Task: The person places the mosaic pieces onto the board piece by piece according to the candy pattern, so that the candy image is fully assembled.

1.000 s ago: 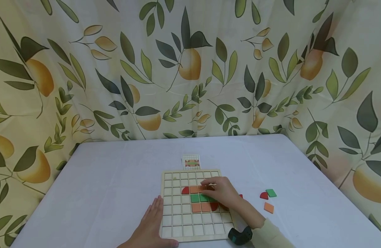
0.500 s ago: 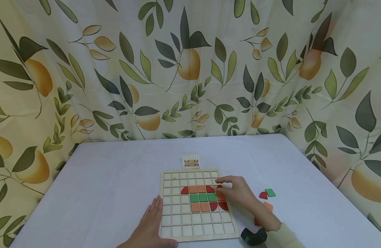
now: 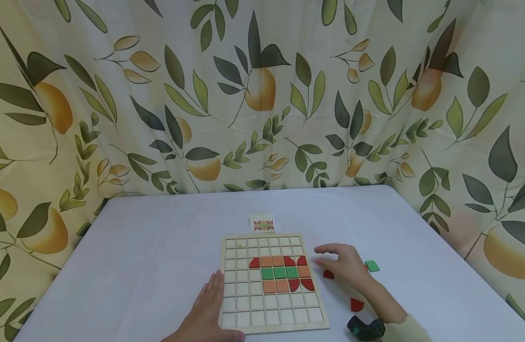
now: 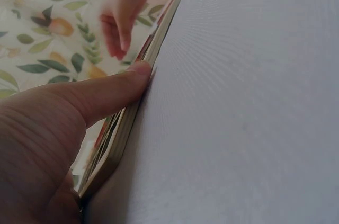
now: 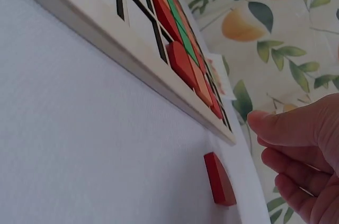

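A wooden grid board (image 3: 283, 327) lies on the table, with orange, green and red pieces in its middle rows and far right column. My left hand (image 3: 203, 304) rests along the board's left edge, fingers straight; its thumb (image 4: 114, 91) touches the near edge. Beyond the right edge, my right hand (image 3: 345, 267) hovers with loosely bent fingers, thumb and forefinger apart and nothing held between them. A loose red piece (image 3: 328, 274) with a curved side lies just below those fingertips; in the right wrist view this red piece (image 5: 218, 179) sits on the cloth, apart from the hand.
A small pattern card (image 3: 262, 223) stands behind the board. To the right lie a green piece (image 3: 372, 266) and another red piece (image 3: 357, 305), near the dark wrist device (image 3: 367, 327). A fruit-print curtain (image 3: 262, 95) hangs behind the white table (image 3: 159, 237).
My right hand has moved right, off the board, uncovering red and orange pieces in its far right column. My left hand stays put.
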Tool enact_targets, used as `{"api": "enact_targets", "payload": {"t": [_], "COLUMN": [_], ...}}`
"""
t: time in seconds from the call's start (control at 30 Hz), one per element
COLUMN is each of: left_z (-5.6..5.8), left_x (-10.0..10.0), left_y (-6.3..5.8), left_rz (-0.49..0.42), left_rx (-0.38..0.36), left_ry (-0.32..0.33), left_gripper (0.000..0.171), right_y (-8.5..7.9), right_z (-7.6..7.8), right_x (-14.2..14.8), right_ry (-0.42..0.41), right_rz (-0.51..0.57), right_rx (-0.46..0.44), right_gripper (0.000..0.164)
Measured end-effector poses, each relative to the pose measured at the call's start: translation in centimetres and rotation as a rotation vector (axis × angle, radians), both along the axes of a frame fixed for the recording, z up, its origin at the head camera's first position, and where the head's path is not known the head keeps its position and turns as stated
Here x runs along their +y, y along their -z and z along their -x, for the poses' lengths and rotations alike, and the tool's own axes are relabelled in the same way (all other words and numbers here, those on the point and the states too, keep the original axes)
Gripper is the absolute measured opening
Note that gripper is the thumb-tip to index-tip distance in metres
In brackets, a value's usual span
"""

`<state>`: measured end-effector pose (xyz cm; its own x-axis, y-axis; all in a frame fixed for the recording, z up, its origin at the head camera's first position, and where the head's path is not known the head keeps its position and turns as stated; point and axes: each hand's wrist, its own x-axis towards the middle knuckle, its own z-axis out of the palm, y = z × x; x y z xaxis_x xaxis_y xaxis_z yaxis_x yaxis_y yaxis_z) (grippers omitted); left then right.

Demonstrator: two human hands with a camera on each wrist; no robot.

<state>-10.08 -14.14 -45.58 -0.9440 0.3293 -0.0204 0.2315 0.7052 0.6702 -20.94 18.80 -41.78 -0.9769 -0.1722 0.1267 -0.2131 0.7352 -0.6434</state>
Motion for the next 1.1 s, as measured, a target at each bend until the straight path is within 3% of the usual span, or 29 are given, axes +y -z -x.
{"api": "enact_targets", "payload": {"t": [0.23, 0.6, 0.87, 1.1], "left_z": [0.1, 0.1, 0.0, 0.1], "left_x": [0.0, 0.0, 0.0, 0.0], "left_y": [0.1, 0.2, 0.1, 0.2], "left_rz": [0.007, 0.019, 0.024, 0.028], "left_rx": [-0.002, 0.007, 0.012, 0.017], "left_ry": [-0.003, -0.007, -0.003, 0.004], "left_gripper": [0.131, 0.131, 0.131, 0.131], "right_y": [0.0, -0.4, -0.1, -0.2], "right_z": [0.0, 0.1, 0.2, 0.5], "right_x": [1.8, 4.2, 6.3, 8.2], "right_ry": [0.043, 0.024, 0.055, 0.033], "right_rz": [0.002, -0.027, 0.005, -0.030], "right_rx": [-0.015, 0.048, -0.031, -0.036], "right_gripper": [0.028, 0.029, 0.031, 0.032]}}
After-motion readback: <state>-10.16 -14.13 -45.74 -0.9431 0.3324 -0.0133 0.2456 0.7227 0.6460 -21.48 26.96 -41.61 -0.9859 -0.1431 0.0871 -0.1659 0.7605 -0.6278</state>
